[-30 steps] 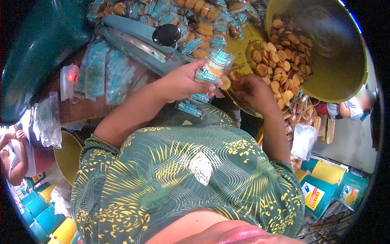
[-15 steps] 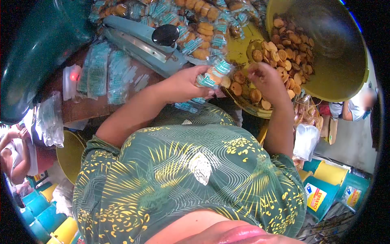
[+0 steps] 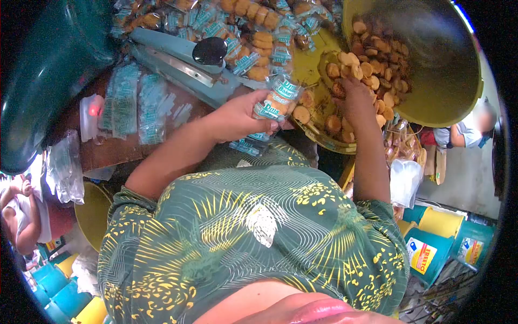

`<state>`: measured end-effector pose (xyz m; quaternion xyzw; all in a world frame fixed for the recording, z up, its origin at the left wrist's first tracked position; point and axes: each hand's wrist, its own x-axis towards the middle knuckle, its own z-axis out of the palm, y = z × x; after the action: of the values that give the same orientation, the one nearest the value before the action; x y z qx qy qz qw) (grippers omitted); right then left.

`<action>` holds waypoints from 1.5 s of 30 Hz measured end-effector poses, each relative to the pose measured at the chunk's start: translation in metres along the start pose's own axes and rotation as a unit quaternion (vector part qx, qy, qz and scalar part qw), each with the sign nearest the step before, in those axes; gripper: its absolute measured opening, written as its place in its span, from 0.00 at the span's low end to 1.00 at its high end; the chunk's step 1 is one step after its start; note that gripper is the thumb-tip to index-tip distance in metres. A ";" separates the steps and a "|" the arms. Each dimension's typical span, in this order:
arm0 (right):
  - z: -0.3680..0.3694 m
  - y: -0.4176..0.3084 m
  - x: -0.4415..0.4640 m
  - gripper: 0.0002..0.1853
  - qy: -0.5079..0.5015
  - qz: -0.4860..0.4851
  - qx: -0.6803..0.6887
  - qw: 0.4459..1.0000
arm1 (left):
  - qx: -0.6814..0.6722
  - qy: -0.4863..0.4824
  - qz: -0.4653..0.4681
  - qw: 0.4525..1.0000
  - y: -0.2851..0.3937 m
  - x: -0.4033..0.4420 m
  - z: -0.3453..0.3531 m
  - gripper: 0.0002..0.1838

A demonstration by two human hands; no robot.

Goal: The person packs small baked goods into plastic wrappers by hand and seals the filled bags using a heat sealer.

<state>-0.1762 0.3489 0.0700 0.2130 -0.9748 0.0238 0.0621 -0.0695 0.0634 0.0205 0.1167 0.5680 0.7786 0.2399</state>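
My left hand is wrapped round a clear plastic packet with blue-green lettering and round biscuits inside. To the right, my right hand reaches among the loose round biscuits at the mouth of a yellow tub. Its fingertips are bent down into the biscuits, so what they hold, if anything, is hidden. Some loose biscuits lie between the two hands. Behind my left hand stands a blue-grey sealer with a black knob. More printed packets lie just below that hand.
Filled packets are heaped at the top. Flat printed bags lie on the brown table at left, beside a large dark green container. Other people show at both edges. Teal and yellow buckets stand lower right.
My right hand has moved from beside the packet to the right, into the biscuit pile. My left hand still holds the packet, now more upright. The whole view has shifted slightly.
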 end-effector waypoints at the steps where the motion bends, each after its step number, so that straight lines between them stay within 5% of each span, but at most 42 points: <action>1: 0.009 0.008 0.003 0.18 -0.018 0.026 0.011 0.999 | -0.004 0.001 0.005 1.000 0.000 -0.001 -0.001 0.30; 5: 0.028 0.024 0.008 0.18 0.057 -0.027 0.159 0.985 | 0.024 0.005 -0.004 1.000 -0.002 -0.003 -0.004 0.29; 8: -0.004 -0.014 0.002 0.18 0.045 -0.077 0.402 0.911 | 0.037 -0.007 -0.004 0.999 -0.001 -0.001 -0.002 0.28; 11: -0.008 -0.033 0.001 0.17 0.039 -0.088 0.468 0.878 | 0.066 -0.027 0.003 0.997 -0.002 0.005 0.001 0.27; 15: -0.017 -0.066 0.003 0.11 -0.182 -0.153 0.525 0.817 | 0.080 -0.044 0.005 0.996 0.001 0.004 0.003 0.29; 20: -0.023 -0.103 -0.002 0.14 0.109 -0.225 0.410 0.877 | 0.006 0.000 -0.012 1.000 0.009 -0.001 0.007 0.30; 27: -0.022 -0.092 0.003 0.13 0.065 -0.203 0.324 0.922 | -0.134 -0.015 -0.089 0.987 0.003 -0.003 0.011 0.31; 30: 0.003 -0.050 0.030 0.14 0.175 -0.106 0.199 0.958 | -0.128 -0.011 -0.084 0.988 0.005 -0.005 0.010 0.31; 33: 0.019 -0.015 0.047 0.15 0.115 0.003 0.027 0.993 | -0.121 -0.011 -0.052 0.991 -0.001 -0.003 0.010 0.31; 36: 0.025 0.004 0.048 0.16 0.081 0.015 0.055 0.995 | -0.088 -0.003 -0.038 0.995 0.001 -0.003 0.009 0.31; 39: -0.004 -0.011 0.043 0.16 0.037 0.063 0.192 0.979 | -0.060 -0.007 -0.032 0.998 0.004 -0.004 0.008 0.31; 40: 0.006 -0.005 0.041 0.13 0.094 -0.021 0.297 0.950 | -0.051 -0.005 -0.033 0.998 0.002 -0.003 0.007 0.31; 43: 0.000 -0.027 0.026 0.08 0.027 -0.095 0.516 0.851 | -0.034 -0.016 -0.036 0.999 0.004 0.001 0.009 0.30; 45: -0.008 -0.047 0.015 0.08 -0.067 -0.180 0.521 0.832 | 0.001 -0.019 -0.029 0.999 0.005 0.002 0.010 0.30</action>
<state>-0.1697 0.3006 0.0810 0.3870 -0.7641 0.5020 -0.1199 -0.0681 0.0720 0.0284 0.1153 0.5672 0.7685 0.2729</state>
